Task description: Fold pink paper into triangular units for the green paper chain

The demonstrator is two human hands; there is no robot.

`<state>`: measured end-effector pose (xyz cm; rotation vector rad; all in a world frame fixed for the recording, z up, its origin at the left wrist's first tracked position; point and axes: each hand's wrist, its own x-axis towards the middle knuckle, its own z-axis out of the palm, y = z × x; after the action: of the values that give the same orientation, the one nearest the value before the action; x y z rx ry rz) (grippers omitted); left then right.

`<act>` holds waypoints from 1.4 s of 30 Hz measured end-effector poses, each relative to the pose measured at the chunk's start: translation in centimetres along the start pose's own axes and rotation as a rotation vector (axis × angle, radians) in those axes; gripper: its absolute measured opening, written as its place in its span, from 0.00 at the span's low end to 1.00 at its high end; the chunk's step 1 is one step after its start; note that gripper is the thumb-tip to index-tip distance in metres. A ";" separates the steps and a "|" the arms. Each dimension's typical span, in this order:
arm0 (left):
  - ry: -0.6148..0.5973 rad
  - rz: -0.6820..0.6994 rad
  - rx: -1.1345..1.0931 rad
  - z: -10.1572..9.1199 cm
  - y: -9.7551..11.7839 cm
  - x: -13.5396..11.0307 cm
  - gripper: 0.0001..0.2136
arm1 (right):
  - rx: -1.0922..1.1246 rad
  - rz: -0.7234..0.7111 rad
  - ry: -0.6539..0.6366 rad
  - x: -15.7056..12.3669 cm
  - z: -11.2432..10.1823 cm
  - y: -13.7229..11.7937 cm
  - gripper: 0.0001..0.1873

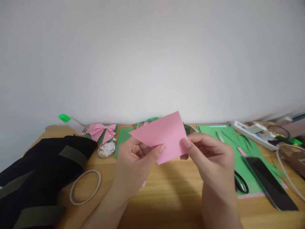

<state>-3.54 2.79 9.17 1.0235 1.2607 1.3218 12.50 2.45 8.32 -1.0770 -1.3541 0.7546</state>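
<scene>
In the head view, you hold a flat, angular piece of pink paper between both hands, raised above the light-brown wooden tabletop, its long axis slanting from a pointed left corner up to the right. Neither hand is nearer, as both touch it: your left hand pinches the lower left edge, thumb laid across the front, fingers curled; your right hand grips the right edge, thumb in front, at least one fingertip behind.
</scene>
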 end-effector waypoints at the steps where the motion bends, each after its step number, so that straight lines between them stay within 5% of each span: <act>1: 0.012 0.000 0.002 0.0 0.0 0.0 0.11 | -0.004 -0.001 0.003 0.0 0.0 0.0 0.07; 9: -0.082 -0.006 -0.116 0.5 0.1 -0.2 0.06 | 0.007 -0.006 0.082 -0.1 0.0 0.2 0.07; 14: -0.177 0.002 -0.234 0.9 0.0 -0.6 0.12 | 0.039 0.034 0.199 -0.1 0.2 0.4 0.05; 42: -0.247 -0.040 -0.153 0.1 -0.7 0.2 0.04 | 0.112 0.004 0.153 -0.1 0.4 1.0 0.07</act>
<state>-3.36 2.98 8.49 1.0135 0.9746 1.2008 12.25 2.83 7.33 -1.0275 -1.1671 0.7273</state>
